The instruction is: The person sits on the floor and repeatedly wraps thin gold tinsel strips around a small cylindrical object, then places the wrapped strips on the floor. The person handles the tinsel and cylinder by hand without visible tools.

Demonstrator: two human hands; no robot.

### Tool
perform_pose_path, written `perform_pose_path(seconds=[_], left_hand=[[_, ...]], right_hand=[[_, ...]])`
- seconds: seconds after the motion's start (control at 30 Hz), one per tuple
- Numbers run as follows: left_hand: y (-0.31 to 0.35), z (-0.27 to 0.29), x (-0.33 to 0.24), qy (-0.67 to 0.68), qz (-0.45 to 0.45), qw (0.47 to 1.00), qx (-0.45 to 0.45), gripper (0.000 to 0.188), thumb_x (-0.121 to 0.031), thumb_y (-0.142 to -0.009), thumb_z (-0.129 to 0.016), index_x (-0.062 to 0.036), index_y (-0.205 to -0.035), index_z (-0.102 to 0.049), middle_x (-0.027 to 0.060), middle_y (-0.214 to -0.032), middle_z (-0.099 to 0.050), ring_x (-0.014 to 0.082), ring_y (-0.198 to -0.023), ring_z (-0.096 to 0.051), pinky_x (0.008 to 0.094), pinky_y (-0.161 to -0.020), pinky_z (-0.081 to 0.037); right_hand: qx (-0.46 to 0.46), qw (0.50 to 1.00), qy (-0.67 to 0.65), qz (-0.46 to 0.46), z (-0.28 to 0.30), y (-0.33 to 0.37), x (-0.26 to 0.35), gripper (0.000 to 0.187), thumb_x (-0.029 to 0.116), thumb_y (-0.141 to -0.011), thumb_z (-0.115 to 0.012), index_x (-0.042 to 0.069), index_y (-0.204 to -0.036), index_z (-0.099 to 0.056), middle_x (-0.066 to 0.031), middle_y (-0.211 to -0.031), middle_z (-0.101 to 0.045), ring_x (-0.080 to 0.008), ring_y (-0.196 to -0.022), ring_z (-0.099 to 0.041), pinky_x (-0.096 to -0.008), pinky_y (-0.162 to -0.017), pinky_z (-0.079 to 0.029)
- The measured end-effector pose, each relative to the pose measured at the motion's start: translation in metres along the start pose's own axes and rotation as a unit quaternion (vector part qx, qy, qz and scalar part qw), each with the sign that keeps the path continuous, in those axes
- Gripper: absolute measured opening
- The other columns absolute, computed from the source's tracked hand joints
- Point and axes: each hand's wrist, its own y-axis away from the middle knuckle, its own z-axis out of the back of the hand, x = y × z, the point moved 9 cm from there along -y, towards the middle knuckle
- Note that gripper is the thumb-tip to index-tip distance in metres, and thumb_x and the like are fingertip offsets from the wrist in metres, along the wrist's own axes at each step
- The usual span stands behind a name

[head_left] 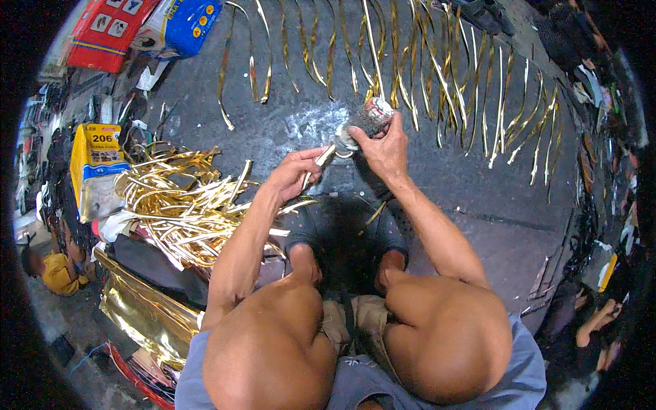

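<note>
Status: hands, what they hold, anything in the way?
Left hand pinches thin gold foil strip. Right hand grips small foil-wrapped glue pot. Nothing between them.

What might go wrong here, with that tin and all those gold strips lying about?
The tin in the right hand is tipped over the dark floor, so it might spill. The left hand pinches a gold strip; its thin edge might nick a finger. The piled strips might tangle.
</note>
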Motion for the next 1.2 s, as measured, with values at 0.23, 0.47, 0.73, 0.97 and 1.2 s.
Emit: perform_pose_path(seconds=[0.23, 0.47, 0.73, 0.97, 1.2], left_hand=[[-0.012, -0.003, -0.046, -0.430, -0.066, 0.891, -0.133, 0.023, -0.006, -0.079, -0.076, -0.0023, -0.101, -0.080, 0.0042, -0.077, -0.073, 0.0099, -0.065, -0.065, 0.0276, -0.060, -0.050], [-0.041, 0.008, -0.054, -0.573, -0.155, 0.782, -0.187, 0.013, -0.009, -0.076, -0.072, -0.0087, -0.085, -0.082, 0.0087, -0.077, -0.077, 0.0224, -0.074, -0.073, 0.0369, -0.075, -0.057], [0.001, -0.067, -0.072, -0.560, -0.391, 0.721, -0.116, 0.058, -0.006, -0.071, -0.074, -0.0067, -0.129, -0.065, 0.0136, -0.119, -0.068, 0.0310, -0.114, -0.067, 0.0413, -0.101, -0.053], [-0.003, -0.062, -0.055, -0.540, -0.334, 0.765, -0.105, 0.054, -0.004, -0.081, -0.076, -0.0044, -0.132, -0.059, 0.0129, -0.128, -0.064, 0.0298, -0.118, -0.065, 0.0391, -0.097, -0.055], [0.000, -0.069, -0.063, -0.531, -0.330, 0.774, -0.102, 0.049, -0.003, -0.080, -0.076, -0.0035, -0.127, -0.060, 0.0163, -0.124, -0.065, 0.0303, -0.117, -0.066, 0.0398, -0.096, -0.056]], right_hand=[[-0.056, 0.998, 0.008, -0.023, 0.056, 0.000, -0.016, 0.055, 0.023, -0.079, -0.091, 0.003, -0.118, -0.058, -0.0042, -0.092, -0.069, -0.0101, -0.077, -0.062, -0.0282, -0.067, -0.053], [0.067, 0.993, 0.014, 0.093, -0.008, 0.015, 0.013, 0.062, 0.022, -0.081, -0.088, 0.003, -0.127, -0.051, -0.0119, -0.107, -0.072, -0.0205, -0.095, -0.072, -0.0347, -0.079, -0.059], [0.089, 0.949, 0.180, 0.244, -0.035, 0.041, 0.023, 0.075, 0.013, -0.076, -0.086, 0.001, -0.139, -0.046, -0.0241, -0.121, -0.064, -0.0444, -0.114, -0.062, -0.0479, -0.096, -0.052], [0.189, 0.979, 0.036, 0.061, -0.022, 0.021, -0.015, 0.088, 0.002, -0.068, -0.082, 0.006, -0.147, -0.044, -0.0152, -0.133, -0.058, -0.0306, -0.126, -0.059, -0.0408, -0.110, -0.046], [0.119, 0.984, 0.108, -0.071, -0.026, 0.005, -0.101, 0.057, 0.002, -0.077, -0.072, 0.002, -0.132, -0.056, -0.0131, -0.115, -0.069, -0.0238, -0.106, -0.067, -0.0367, -0.097, -0.052]])
